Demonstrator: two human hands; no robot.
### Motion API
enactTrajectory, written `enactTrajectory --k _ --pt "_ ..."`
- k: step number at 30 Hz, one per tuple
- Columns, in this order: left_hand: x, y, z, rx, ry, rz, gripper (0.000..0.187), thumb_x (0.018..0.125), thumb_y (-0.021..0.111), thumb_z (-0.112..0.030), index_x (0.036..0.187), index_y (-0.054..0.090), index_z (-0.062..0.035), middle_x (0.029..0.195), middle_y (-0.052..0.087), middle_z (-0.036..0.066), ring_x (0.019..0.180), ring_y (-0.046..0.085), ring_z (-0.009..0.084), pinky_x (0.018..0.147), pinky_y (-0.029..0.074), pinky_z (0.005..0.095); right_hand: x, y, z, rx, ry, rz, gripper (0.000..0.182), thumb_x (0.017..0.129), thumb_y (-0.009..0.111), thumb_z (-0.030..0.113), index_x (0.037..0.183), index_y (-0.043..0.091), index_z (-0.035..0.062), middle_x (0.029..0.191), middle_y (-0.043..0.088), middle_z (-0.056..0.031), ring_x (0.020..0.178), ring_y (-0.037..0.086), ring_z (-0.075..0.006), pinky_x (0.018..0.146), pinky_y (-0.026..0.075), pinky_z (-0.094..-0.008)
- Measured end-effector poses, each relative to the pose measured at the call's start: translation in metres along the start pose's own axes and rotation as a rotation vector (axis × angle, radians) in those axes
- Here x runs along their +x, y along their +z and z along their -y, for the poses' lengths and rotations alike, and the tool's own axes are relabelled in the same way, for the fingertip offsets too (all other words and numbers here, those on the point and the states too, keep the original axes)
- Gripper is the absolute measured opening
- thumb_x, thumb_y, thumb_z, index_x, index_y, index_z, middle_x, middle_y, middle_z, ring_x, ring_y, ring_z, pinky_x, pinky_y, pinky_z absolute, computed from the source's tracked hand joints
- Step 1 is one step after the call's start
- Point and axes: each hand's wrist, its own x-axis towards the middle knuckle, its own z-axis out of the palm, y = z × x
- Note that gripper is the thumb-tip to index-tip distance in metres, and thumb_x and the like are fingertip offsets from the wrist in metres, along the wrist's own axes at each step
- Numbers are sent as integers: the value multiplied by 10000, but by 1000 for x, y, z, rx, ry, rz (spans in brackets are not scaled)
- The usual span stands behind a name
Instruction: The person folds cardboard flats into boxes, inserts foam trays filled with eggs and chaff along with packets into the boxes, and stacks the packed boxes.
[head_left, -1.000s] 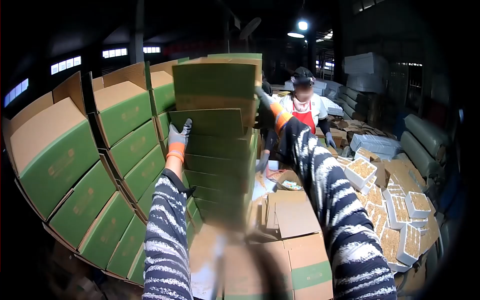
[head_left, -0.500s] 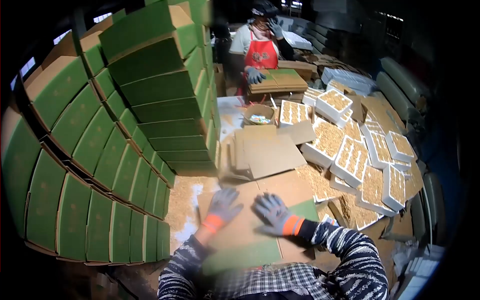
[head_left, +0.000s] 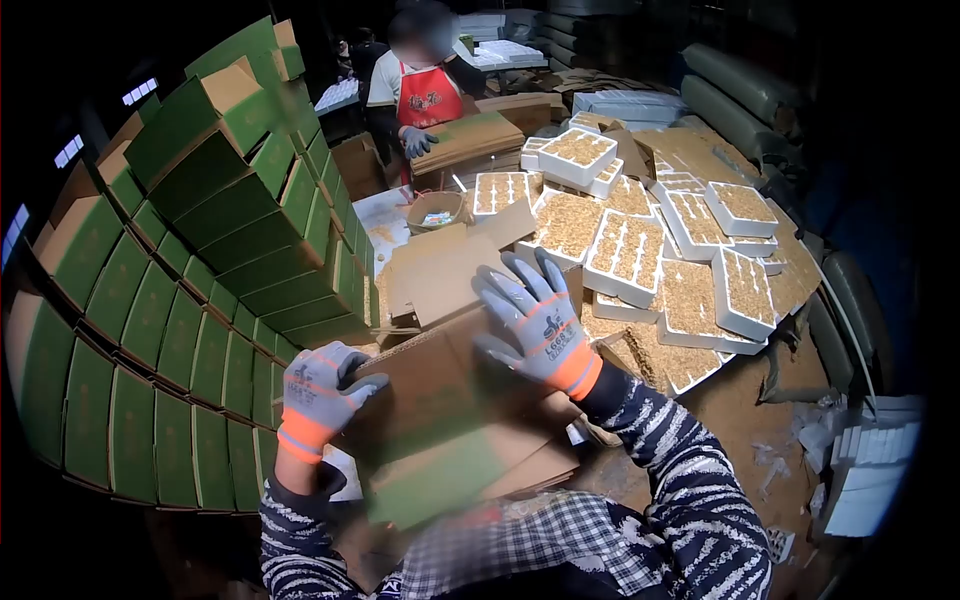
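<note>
In front of my body, a brown-and-green cardboard carton (head_left: 425, 400) stands tilted up, partly blurred. My left hand (head_left: 322, 390), in a grey glove with an orange cuff, is closed around the carton's upper left edge, thumb on the near side. My right hand (head_left: 540, 325), gloved the same way, is raised by the carton's upper right corner with its fingers spread. Whether its palm touches the cardboard cannot be made out. Below the tilted part lies a green-and-brown cardboard panel (head_left: 440, 485).
Stacked green cartons (head_left: 230, 210) wall off the left. Brown cardboard sheets (head_left: 435, 275) lie beyond my hands, near a round container (head_left: 437, 212) of small items. White trays (head_left: 625, 255) are piled at right. Across the table, a person in a red apron (head_left: 430, 95) rests a gloved hand on flat cartons (head_left: 465, 140).
The carton was lying flat under both palms; its far side is now lifted. My left hand moved left and closed on the edge, and my right hand rose. The view shifted right.
</note>
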Motion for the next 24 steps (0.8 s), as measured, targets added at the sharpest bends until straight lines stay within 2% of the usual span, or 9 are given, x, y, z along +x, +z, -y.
enactTrajectory --k 6,9,12,13,14,17,19,22,24 --pt "4 -13 6 -182 154 333 228 941 527 -207 1062 612 -33 1007 648 173 908 606 393 796 487 414 -40 16 -10 119 -227 -257 433 784 764 429 1142 611 242 1329 612 5 1246 544 -267 1044 384 -531" --pt "12 -34 11 -8 -57 586 268 933 540 -271 1043 639 -47 929 666 204 902 606 429 793 496 444 -33 -26 -2 408 -316 -157 255 756 779 349 876 624 186 985 676 25 956 625 -208 990 443 -461" --pt "21 -38 43 -137 -367 454 274 931 578 -262 998 675 -15 834 682 182 766 652 261 748 507 345 -22 -30 1 737 -356 -243 218 800 679 281 679 584 126 723 610 -26 786 600 -250 907 472 -428" --pt "19 -12 69 -304 -238 112 227 937 583 -195 999 666 7 845 691 114 730 609 170 708 497 314 -15 -18 10 820 -289 -300 281 837 657 314 656 577 115 714 607 -38 782 597 -266 891 472 -425" --pt "23 12 61 -471 -215 -192 201 932 584 -161 995 665 11 882 695 91 744 607 160 707 495 310 -11 -11 16 732 -272 -30 328 859 646 357 664 577 102 724 605 -48 794 595 -288 880 467 -428" --pt "16 41 18 -682 -42 -226 229 920 586 -90 1122 653 -5 998 694 90 918 618 183 841 490 326 -22 24 32 628 -366 480 343 835 693 399 732 583 91 807 609 -67 835 583 -272 837 456 -403" --pt "13 36 -5 -333 295 -18 285 920 594 -107 1195 656 -61 1085 687 125 1079 614 274 966 457 371 -24 6 45 388 -296 57 403 830 701 453 800 598 64 894 615 -100 918 571 -288 826 468 -396" --pt "-1 37 -24 -412 96 362 380 880 639 -161 1260 656 -152 1305 611 134 1330 462 334 1165 241 430 -6 -63 46 663 201 426 509 846 697 478 1132 612 65 1043 605 -136 1002 578 -319 883 472 -414" --pt "-3 47 -23 -181 213 489 410 857 660 -177 1264 651 -135 1252 650 123 1353 449 301 1176 216 445 -23 -57 58 711 -97 591 626 862 661 488 1347 539 111 1227 595 -165 1165 561 -339 1018 422 -459"
